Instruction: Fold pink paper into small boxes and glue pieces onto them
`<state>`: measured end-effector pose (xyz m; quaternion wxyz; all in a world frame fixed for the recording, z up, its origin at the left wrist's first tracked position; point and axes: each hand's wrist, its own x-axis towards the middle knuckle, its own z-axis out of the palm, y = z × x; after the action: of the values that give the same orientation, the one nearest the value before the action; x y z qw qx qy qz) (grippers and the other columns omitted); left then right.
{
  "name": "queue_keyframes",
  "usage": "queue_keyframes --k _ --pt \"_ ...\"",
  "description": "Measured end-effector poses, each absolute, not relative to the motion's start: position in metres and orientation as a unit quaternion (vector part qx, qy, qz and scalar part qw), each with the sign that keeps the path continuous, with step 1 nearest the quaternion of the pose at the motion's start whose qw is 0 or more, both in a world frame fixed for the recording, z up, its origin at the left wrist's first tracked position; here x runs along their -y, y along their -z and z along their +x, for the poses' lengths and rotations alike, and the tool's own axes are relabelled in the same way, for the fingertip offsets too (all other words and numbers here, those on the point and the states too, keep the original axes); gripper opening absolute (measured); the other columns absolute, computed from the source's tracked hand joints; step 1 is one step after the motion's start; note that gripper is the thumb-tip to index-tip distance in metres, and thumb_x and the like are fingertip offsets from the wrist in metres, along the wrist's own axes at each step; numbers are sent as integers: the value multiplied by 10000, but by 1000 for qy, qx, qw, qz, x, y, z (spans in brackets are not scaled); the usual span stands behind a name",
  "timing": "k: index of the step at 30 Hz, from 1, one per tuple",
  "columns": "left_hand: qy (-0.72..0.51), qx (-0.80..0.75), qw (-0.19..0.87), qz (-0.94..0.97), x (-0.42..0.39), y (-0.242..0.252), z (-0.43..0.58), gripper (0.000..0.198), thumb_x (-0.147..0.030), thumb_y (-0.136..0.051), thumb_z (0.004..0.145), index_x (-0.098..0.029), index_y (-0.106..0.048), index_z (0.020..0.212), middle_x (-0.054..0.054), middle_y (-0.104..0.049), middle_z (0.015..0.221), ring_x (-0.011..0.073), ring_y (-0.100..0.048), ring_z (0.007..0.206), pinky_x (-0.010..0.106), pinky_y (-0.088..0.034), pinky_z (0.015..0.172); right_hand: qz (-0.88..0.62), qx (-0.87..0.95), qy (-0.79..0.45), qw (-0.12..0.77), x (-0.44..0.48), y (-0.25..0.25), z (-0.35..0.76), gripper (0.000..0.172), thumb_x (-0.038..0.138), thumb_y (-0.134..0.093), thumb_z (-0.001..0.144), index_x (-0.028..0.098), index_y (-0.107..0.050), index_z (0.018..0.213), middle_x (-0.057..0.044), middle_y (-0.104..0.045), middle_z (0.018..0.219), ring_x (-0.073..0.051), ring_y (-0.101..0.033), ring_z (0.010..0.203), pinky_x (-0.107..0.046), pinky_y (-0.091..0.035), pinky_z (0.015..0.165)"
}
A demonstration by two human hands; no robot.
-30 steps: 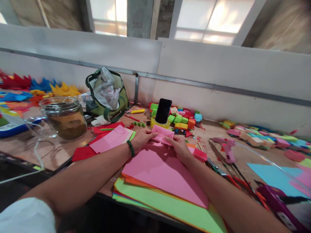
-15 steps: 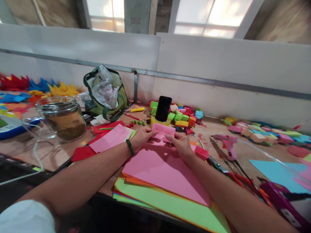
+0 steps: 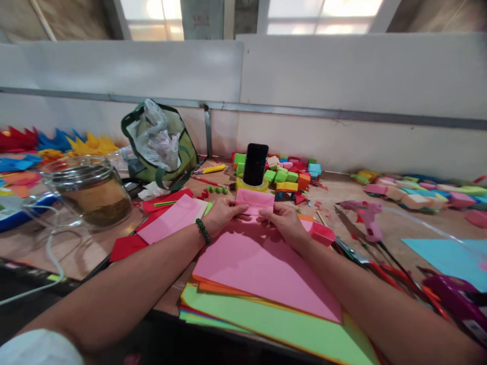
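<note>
Between my two hands is a small folded piece of pink paper (image 3: pixel 255 198), its upper flap standing up. My left hand (image 3: pixel 222 215), with a green bead bracelet (image 3: pixel 203 231) at the wrist, pinches its left side, thumb on the near face. On the opposite side my right hand (image 3: pixel 283 221) grips the paper between thumb and fingers. Some fingertips are hidden behind the paper. Beneath both hands lies a stack of coloured sheets with a pink sheet (image 3: pixel 262 268) on top and a green one (image 3: pixel 281 322) below.
A phone (image 3: pixel 255 165) stands in a yellow tape roll (image 3: pixel 249 185), before several folded paper blocks (image 3: pixel 287 176). To the right lie a pink glue gun (image 3: pixel 365 215), scissors (image 3: pixel 388 276) and a purple tool (image 3: pixel 456 304). Leftward are a glass jar (image 3: pixel 91 192) and a green bag (image 3: pixel 178 147).
The paper's upper flap now stands more upright, and the fold across it is opened further. Both hands keep hold of its sides. The camera view has shifted slightly.
</note>
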<state>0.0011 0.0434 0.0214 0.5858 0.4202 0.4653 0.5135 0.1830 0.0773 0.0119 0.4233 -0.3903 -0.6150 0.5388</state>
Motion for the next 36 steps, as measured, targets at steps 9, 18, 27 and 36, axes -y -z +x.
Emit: queue_keyframes --k 9,18,27,36 --pt "-491 -460 613 413 -44 -18 -2 242 -280 -783 671 -87 -667 759 96 -723 722 146 -683 601 178 -497 516 -387 624 -530 424 -74 -15 184 291 395 -777 614 142 -662 701 -22 -679 603 -105 -569 490 -216 -447 486" --pt "-523 -500 553 413 -48 -21 -6 169 -261 -725 738 -104 -665 762 94 -730 714 151 -697 668 165 -477 531 -355 539 -613 456 -80 -11 186 410 334 -794 591 196 -528 872 3 -702 679 -133 -661 576 -214 -499 548" --pt "-545 -503 540 398 -45 -23 -1 193 -274 -733 734 -108 -636 726 84 -723 688 158 -701 694 162 -462 524 -344 547 -577 500 -82 -11 185 454 346 -813 556 210 -477 830 47 -648 632 -147 -664 586 -234 -497 552" --pt "-557 -493 553 376 -47 -22 -2 150 -228 -692 781 -100 -626 741 80 -722 690 128 -699 671 131 -459 505 -331 589 -539 504 -78 -14 183 356 377 -792 606 198 -539 781 40 -641 640 -147 -659 608 -255 -493 592"
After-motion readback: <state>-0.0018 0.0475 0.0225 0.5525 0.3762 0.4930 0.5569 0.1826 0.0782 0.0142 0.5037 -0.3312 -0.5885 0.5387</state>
